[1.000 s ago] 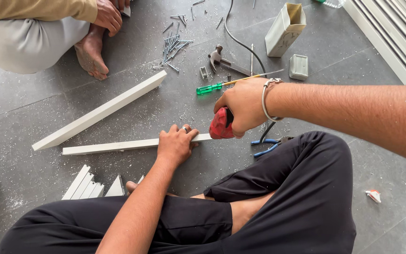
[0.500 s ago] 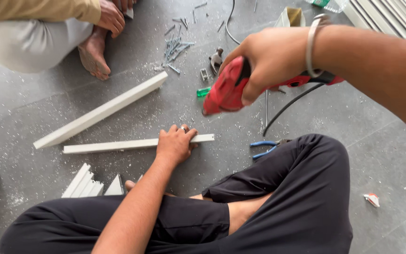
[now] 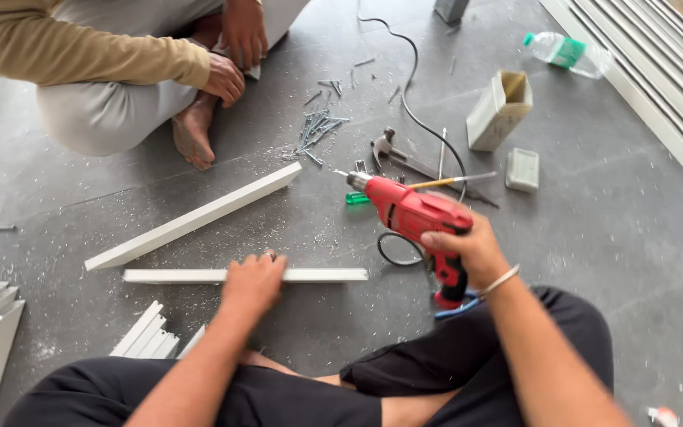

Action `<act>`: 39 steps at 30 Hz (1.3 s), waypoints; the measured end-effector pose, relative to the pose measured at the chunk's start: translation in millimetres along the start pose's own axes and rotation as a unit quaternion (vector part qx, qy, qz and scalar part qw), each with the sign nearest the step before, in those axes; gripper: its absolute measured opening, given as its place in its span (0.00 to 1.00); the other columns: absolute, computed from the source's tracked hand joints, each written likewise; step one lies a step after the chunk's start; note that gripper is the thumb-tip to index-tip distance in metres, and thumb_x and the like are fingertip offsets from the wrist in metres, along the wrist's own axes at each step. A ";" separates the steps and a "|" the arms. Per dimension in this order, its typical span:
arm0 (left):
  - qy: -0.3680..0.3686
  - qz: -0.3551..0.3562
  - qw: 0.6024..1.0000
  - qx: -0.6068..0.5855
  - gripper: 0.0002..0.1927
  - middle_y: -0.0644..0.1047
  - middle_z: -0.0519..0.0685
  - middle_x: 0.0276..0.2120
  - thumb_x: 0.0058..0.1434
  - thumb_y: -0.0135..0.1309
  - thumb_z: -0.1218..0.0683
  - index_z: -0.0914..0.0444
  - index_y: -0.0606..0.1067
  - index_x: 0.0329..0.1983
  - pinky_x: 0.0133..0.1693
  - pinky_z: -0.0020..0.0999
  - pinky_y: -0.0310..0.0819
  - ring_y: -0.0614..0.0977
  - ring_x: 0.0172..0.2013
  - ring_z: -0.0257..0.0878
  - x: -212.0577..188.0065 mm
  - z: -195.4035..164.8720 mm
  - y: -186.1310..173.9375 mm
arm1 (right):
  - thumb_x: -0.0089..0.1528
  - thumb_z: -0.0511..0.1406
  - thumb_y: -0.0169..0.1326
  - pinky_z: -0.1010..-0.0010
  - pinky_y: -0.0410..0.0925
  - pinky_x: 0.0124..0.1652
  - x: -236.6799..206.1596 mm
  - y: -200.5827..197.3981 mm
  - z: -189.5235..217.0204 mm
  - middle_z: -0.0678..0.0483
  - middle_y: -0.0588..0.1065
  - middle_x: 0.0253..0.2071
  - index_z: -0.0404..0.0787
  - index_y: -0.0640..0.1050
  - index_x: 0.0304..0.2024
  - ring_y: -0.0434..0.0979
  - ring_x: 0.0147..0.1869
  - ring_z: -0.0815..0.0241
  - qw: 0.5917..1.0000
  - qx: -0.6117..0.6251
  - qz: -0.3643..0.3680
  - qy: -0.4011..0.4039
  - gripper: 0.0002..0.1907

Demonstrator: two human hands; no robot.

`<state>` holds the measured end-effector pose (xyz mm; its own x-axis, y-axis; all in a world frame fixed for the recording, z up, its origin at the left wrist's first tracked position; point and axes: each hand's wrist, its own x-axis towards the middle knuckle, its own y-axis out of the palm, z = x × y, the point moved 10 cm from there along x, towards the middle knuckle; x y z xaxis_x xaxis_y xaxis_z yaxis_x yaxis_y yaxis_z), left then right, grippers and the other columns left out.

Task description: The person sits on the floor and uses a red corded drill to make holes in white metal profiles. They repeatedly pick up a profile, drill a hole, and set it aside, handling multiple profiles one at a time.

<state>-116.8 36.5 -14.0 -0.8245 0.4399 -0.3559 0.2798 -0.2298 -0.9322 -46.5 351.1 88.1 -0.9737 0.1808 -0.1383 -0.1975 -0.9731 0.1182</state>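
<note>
A: What are the hands doing?
B: The left hand (image 3: 253, 281) is pressing flat on the white strip (image 3: 199, 275) lying near on the floor; the right hand (image 3: 468, 247) is gripping the red drill (image 3: 416, 215), fingers closed around its handle, bit pointing left above the strip's right end.
A: Advice?
B: Keeping the strip pinned, bit square.
A: Containers?
B: The open carton (image 3: 499, 109), far right, is showing no visible contents.

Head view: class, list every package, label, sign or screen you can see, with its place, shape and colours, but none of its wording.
Small carton: floor, upper right, open-topped, pale grey-green.
Plastic bottle: lying at top right near the white rails, clear with green cap and green label.
Small box: below the carton, flat, rectangular, pale grey.
No signs or screens.
</note>
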 end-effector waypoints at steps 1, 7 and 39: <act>-0.005 -0.057 0.998 -0.011 0.23 0.77 0.48 0.50 0.64 0.57 0.46 0.56 0.70 0.60 0.48 0.49 0.75 0.80 0.51 0.45 -3.3 8.1 -15.8 | 0.49 0.29 0.66 0.70 0.75 0.35 1.6 -6.8 -9.1 0.54 0.80 0.43 0.37 0.75 0.62 0.79 0.35 0.63 0.999 0.041 -0.014 0.001 0.36; -0.071 -0.565 0.718 -0.401 0.13 0.77 0.54 0.49 0.74 0.51 0.51 0.60 0.66 0.55 0.44 0.44 0.80 0.82 0.43 0.49 -82.9 90.8 -118.3 | 0.51 0.30 0.64 0.66 0.75 0.33 25.2 -39.3 -11.3 0.46 0.78 0.41 0.34 0.75 0.63 0.79 0.32 0.56 0.993 0.075 -0.081 -0.044 0.35; -0.046 -0.229 0.921 -0.310 0.27 0.79 0.43 0.51 0.53 0.64 0.37 0.49 0.77 0.53 0.65 0.57 0.51 0.73 0.60 0.43 -24.8 -55.5 -34.8 | 0.52 0.31 0.64 0.61 0.76 0.28 24.8 -30.7 -26.7 0.49 0.76 0.37 0.34 0.73 0.59 0.79 0.29 0.56 0.985 0.144 -0.095 -0.013 0.32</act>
<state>-78.8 81.8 23.6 -0.9565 0.2845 0.0653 0.0951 0.5152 -0.8518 -61.6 381.7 54.8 -0.9183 0.3623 -0.1597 -0.3960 -0.8413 0.3679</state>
